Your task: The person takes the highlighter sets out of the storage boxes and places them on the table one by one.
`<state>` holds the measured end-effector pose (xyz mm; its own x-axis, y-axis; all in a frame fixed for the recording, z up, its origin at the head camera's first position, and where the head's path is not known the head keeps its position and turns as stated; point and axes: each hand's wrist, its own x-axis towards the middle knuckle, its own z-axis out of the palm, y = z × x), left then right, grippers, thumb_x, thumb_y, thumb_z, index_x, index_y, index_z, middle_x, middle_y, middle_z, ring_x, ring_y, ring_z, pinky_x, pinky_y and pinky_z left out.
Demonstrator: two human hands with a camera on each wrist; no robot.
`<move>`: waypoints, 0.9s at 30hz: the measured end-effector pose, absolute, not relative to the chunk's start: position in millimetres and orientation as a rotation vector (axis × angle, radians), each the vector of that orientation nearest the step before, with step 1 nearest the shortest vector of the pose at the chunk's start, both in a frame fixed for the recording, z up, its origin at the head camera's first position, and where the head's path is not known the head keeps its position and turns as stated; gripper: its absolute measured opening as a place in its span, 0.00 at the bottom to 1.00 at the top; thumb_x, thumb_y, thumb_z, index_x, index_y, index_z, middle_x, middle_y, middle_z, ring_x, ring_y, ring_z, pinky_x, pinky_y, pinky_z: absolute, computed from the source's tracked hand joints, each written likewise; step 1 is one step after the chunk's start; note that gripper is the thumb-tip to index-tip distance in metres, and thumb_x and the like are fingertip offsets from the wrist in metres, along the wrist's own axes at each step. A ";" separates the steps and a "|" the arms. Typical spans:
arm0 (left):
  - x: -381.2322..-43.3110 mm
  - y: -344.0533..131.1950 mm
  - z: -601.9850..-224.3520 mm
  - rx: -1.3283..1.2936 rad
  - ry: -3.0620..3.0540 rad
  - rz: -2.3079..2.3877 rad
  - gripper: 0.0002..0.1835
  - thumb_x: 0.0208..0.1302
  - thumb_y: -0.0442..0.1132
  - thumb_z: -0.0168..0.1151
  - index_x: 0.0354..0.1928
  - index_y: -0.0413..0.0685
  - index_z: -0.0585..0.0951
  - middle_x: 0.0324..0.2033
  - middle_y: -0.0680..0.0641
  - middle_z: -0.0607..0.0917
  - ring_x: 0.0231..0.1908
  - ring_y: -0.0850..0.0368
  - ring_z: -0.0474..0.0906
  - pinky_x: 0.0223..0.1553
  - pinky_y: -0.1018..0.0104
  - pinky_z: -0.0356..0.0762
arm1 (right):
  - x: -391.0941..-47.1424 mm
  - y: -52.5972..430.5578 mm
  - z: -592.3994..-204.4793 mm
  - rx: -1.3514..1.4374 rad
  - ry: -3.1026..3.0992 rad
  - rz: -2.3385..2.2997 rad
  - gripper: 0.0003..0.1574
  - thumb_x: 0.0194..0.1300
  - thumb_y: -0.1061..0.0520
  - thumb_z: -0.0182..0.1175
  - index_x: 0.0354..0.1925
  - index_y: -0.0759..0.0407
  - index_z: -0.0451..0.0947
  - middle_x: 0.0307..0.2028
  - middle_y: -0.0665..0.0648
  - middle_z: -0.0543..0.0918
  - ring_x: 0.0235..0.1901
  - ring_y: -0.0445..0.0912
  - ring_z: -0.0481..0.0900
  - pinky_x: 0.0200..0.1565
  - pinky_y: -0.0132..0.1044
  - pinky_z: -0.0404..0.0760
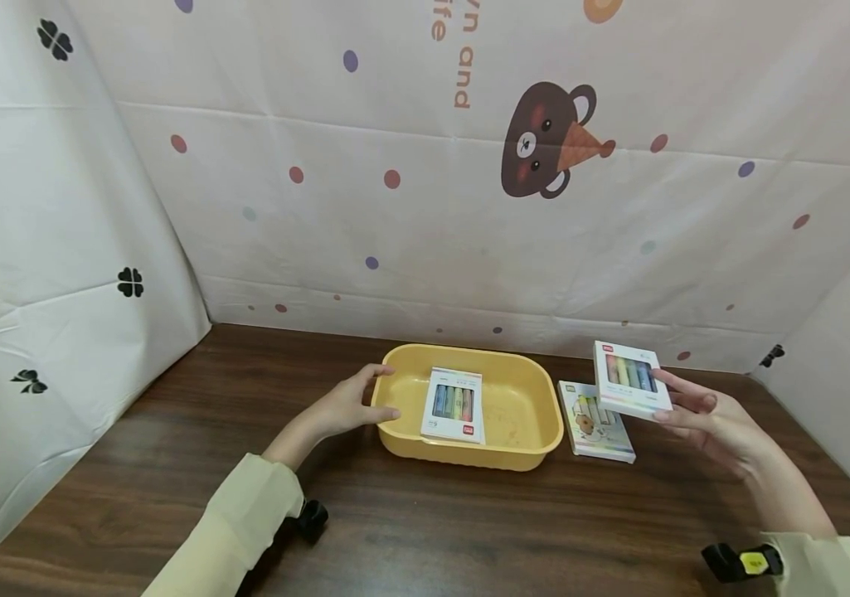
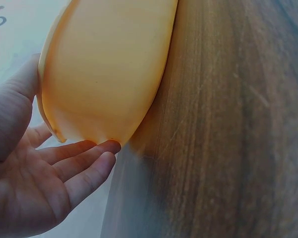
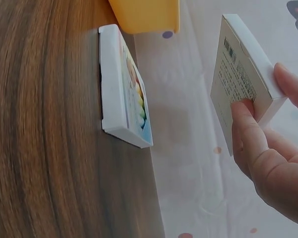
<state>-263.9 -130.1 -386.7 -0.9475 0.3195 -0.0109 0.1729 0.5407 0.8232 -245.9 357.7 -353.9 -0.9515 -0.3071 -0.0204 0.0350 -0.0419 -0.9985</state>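
Note:
My left hand point(image 1: 353, 402) grips the left end of a yellow plastic basin point(image 1: 413, 455), thumb and index finger over the rim, other fingers against the outer wall point(image 2: 107, 74). Inside the basin, a flat white box of coloured sticks point(image 1: 453, 428) leans with its window up. To the right, my right hand point(image 1: 711, 427) pinches a similar white box of coloured sticks point(image 1: 629, 402) by its right edge, thumb on one face and fingertips on the barcoded back point(image 3: 233, 74). This box is raised above a third box with a bear picture point(image 1: 595, 431), which lies on the table beside the basin.
A dark wood-grain table point(image 1: 425, 531) carries everything. White printed cloth point(image 1: 439, 232) hangs along the table's back edge, close behind the basin, with more cloth at the left point(image 1: 59, 249) and right sides. Black straps point(image 1: 741, 562) show at both wrists.

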 end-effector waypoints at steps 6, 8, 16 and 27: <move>-264.2 -130.7 -387.4 0.442 2.617 1.366 0.38 0.52 0.47 0.68 0.63 0.47 0.62 0.62 0.38 0.65 0.61 0.43 0.61 0.57 0.46 0.62 | -248.0 362.4 -354.9 -0.245 1.989 -2.093 0.34 0.58 0.74 0.54 0.46 0.34 0.77 0.40 0.44 0.77 0.38 0.40 0.79 0.38 0.32 0.79; -264.3 -131.1 -388.0 0.452 2.617 1.367 0.38 0.52 0.47 0.68 0.63 0.47 0.62 0.61 0.38 0.65 0.61 0.44 0.61 0.57 0.47 0.62 | -248.6 363.6 -355.1 -0.240 1.996 -2.093 0.34 0.59 0.74 0.54 0.46 0.34 0.77 0.40 0.44 0.77 0.37 0.40 0.79 0.38 0.32 0.79; -263.5 -131.1 -389.0 0.453 2.604 1.381 0.38 0.52 0.46 0.68 0.63 0.46 0.63 0.61 0.37 0.66 0.61 0.44 0.62 0.57 0.47 0.63 | -250.6 368.0 -355.6 -0.231 1.979 -2.115 0.33 0.59 0.74 0.53 0.45 0.34 0.77 0.40 0.45 0.77 0.37 0.40 0.79 0.38 0.31 0.79; -264.2 -131.0 -388.1 0.461 2.596 1.383 0.38 0.52 0.47 0.68 0.63 0.46 0.62 0.61 0.38 0.66 0.60 0.45 0.63 0.56 0.48 0.64 | -254.4 376.5 -358.3 -0.188 1.905 -2.166 0.31 0.59 0.74 0.54 0.43 0.35 0.79 0.38 0.46 0.78 0.36 0.40 0.80 0.39 0.33 0.79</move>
<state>-264.2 -131.0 -388.1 -0.9389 0.3442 0.0003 0.1924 0.5238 0.8298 -254.4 376.5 -358.3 -0.9604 -0.2704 -0.0676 0.1016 -0.1136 -0.9883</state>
